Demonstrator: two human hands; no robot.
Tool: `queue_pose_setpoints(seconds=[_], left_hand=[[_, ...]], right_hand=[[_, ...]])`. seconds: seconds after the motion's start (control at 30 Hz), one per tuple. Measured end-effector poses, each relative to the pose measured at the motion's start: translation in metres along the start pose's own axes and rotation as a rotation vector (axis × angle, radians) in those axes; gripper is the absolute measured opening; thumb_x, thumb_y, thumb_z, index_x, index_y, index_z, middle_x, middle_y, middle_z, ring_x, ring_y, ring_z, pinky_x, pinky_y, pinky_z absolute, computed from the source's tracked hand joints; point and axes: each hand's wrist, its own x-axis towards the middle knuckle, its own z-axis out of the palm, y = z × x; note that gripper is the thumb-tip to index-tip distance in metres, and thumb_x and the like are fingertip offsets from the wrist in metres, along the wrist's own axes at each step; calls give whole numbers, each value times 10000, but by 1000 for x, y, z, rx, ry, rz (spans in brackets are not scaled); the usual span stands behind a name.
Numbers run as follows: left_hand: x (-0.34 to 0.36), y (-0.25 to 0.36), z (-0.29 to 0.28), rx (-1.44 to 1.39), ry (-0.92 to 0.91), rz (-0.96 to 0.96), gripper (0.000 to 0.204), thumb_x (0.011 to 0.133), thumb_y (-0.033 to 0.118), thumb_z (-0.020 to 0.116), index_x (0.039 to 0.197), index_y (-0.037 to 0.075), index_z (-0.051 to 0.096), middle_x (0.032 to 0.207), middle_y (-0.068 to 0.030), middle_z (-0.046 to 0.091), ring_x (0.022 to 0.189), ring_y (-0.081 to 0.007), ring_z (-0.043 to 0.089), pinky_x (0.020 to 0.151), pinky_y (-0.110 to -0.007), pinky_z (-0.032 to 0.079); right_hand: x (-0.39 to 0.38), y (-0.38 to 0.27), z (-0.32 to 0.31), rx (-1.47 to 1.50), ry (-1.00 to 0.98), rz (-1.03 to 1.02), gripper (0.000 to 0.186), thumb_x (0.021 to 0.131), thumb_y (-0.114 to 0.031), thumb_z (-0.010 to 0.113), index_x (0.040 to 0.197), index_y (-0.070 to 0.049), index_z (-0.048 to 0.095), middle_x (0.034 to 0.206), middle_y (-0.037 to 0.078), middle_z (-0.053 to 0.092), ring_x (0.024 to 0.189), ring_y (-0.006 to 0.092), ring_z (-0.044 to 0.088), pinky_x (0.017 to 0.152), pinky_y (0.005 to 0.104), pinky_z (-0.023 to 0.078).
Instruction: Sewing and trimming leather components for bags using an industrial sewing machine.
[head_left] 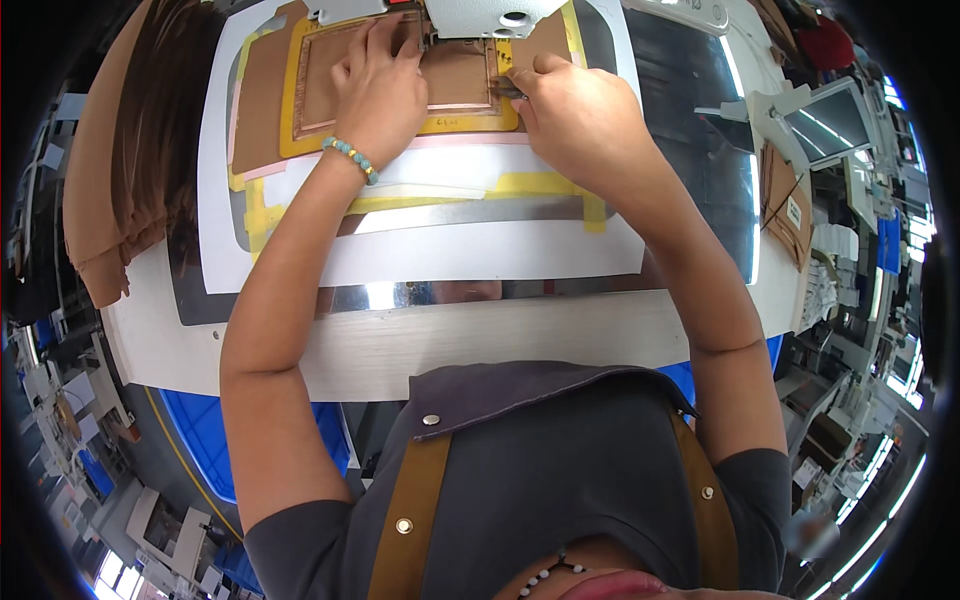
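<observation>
My left hand (pixel 383 98) lies with fingers stretched out on a brown piece of fabric (pixel 455 92) framed by a yellow template (pixel 465 124). Its fingertips reach close to the needle area of a white sewing machine head (pixel 485 18). At the template's right edge, my right hand (pixel 585 118) is closed, with thumb and index finger around a small dark tool (pixel 511 90). Most of that tool is hidden by the fingers, so its kind cannot be made out. The template rests on a white sheet (pixel 430 255) with strips of yellow tape (pixel 595 212).
Brown fabric pieces (pixel 100 190) hang in a stack over the table's left side. A control screen (pixel 828 122) stands at the right, near a brown tagged piece (pixel 785 205). The pale table edge (pixel 500 335) runs before me, with a blue bin (pixel 200 430) below.
</observation>
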Motion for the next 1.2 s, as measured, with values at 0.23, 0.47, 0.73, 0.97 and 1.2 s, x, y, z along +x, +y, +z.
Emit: queue_pose_setpoints(seconds=[0.23,0.47,0.73,0.97,1.2], left_hand=[[-1,0,1,-21,47,-4,478,966,137,572,1441,91,608,1599,-144,434,1527,-371,335,1152,-596,328],[0,0,2,-36,66,-5,511,938,112,602,1449,85,603,1581,-160,466,1510,-370,367,1159,-563,322],[-1,0,-1,-12,35,-3,502,935,104,602,1433,43,598,1583,-168,459,1509,-369,369,1167,-557,319],[-1,0,-1,-16,0,-7,480,939,100,597,1412,18,604,1561,-167,458,1490,-369,390,1164,-568,329],[0,1,-6,-14,-17,-1,455,947,96,588,1392,8,614,1558,-168,457,1485,-373,395,1157,-573,341]], right_hand=[[12,-4,2,-78,-69,-6,137,762,-36,696,855,-8,793,936,159,755,825,348,763,734,442,626],[19,0,-2,-60,-138,4,160,776,-54,698,887,-5,802,985,176,764,879,355,766,798,445,623],[17,20,11,-43,-70,-110,234,988,-197,688,1171,-103,800,974,102,744,821,326,743,743,452,606],[8,28,25,16,78,-150,297,957,-180,713,1238,-157,805,1000,22,753,777,249,743,685,388,606],[4,30,39,49,224,-176,299,924,-165,750,1216,-171,816,990,-6,752,759,223,735,664,361,600]])
